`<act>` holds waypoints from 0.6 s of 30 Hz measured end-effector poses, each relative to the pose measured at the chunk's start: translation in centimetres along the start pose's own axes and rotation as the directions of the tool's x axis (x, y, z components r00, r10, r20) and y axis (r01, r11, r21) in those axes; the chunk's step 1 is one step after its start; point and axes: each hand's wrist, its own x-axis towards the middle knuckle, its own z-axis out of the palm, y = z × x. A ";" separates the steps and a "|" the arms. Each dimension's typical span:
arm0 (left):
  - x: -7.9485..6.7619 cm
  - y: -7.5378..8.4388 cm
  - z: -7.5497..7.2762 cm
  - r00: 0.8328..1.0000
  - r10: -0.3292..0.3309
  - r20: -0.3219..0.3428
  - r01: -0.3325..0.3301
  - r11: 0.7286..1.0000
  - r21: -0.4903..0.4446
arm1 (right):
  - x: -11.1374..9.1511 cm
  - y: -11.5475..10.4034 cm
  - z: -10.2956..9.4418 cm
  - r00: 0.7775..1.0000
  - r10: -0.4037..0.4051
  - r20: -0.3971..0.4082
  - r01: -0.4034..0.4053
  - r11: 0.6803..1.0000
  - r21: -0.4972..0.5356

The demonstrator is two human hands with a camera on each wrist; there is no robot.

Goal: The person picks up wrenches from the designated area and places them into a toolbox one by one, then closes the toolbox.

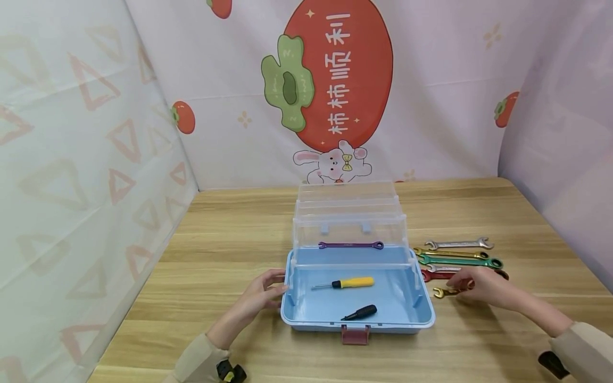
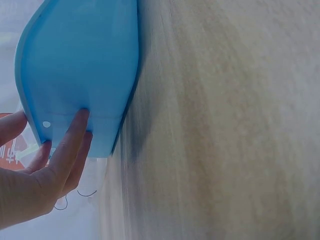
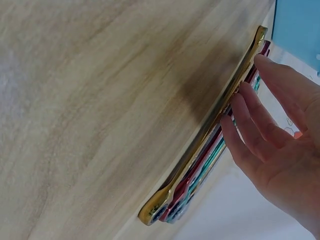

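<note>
The left hand point(image 1: 261, 295) sits at the left wall of the blue box point(image 1: 311, 308), its fingers long and spread against the outside, thumb at the rim. The box stands on the surface point(image 1: 230, 234), its clear trays point(image 1: 349, 211) raised at the back. A purple wrench point(image 1: 351, 245) lies in one of them; below, the yellow screwdriver point(image 1: 356, 282) lies behind the black screwdriver point(image 1: 360, 313). The brown latch point(image 1: 355, 336) hangs in front. Right of the box, wrenches point(image 1: 460, 261) in silver, gold, green and red lie roughly parallel. Nearest is a short gold wrench point(image 1: 443, 292), on the surface under the right hand point(image 1: 486, 287), whose fingers are loosely extended; whether they grip it, I cannot tell.
</note>
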 end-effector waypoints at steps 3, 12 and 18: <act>0.0 0.0 0.1 1.000 -0.001 -0.001 0.001 1.000 -0.001 | 0.0 0.1 0.0 1.000 0.019 0.009 -0.019 1.000 -0.017; -0.1 0.1 0.1 1.000 -0.001 0.003 0.001 1.000 -0.011 | 0.3 0.3 0.2 1.000 -0.004 0.010 0.005 1.000 -0.024; 0.0 0.0 0.1 1.000 0.006 0.016 -0.005 1.000 -0.022 | 0.4 0.4 0.2 1.000 -0.018 0.022 0.018 1.000 0.007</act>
